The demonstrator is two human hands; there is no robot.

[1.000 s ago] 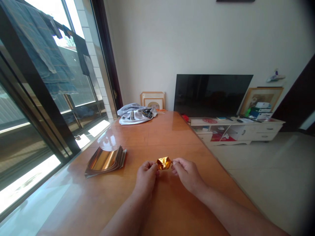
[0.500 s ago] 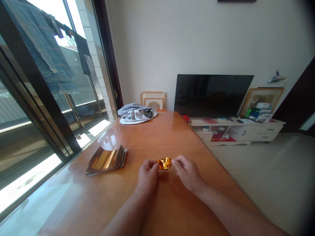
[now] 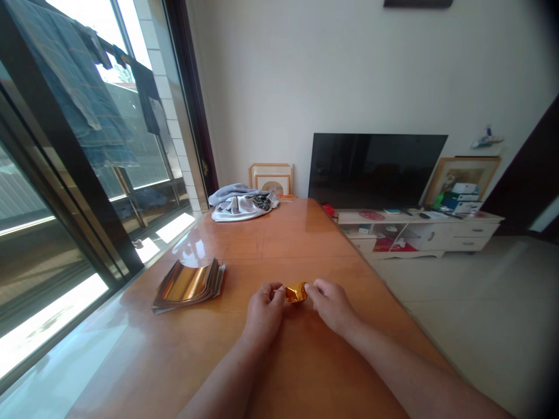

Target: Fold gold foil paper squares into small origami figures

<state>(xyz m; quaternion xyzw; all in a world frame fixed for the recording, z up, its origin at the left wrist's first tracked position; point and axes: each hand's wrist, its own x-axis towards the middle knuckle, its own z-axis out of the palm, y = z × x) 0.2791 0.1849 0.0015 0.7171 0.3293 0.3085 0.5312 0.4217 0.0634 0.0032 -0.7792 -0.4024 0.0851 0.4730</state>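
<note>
Evidently, the left hand point(image 3: 264, 309) had thumb and forefinger pinched on one end of a creased gold foil piece point(image 3: 296, 293), and the right hand point(image 3: 332, 307), at three o'clock from it, pinched the other end. Too hard a pull from either side could have torn the thin foil; pushing inward could have crushed its puffed middle. Farther out, at nine o'clock from that piece, a stack of gold foil sheets point(image 3: 187, 285) lay curled on the glossy wooden table point(image 3: 301, 233), where a stray knock might have slid them apart.
</note>
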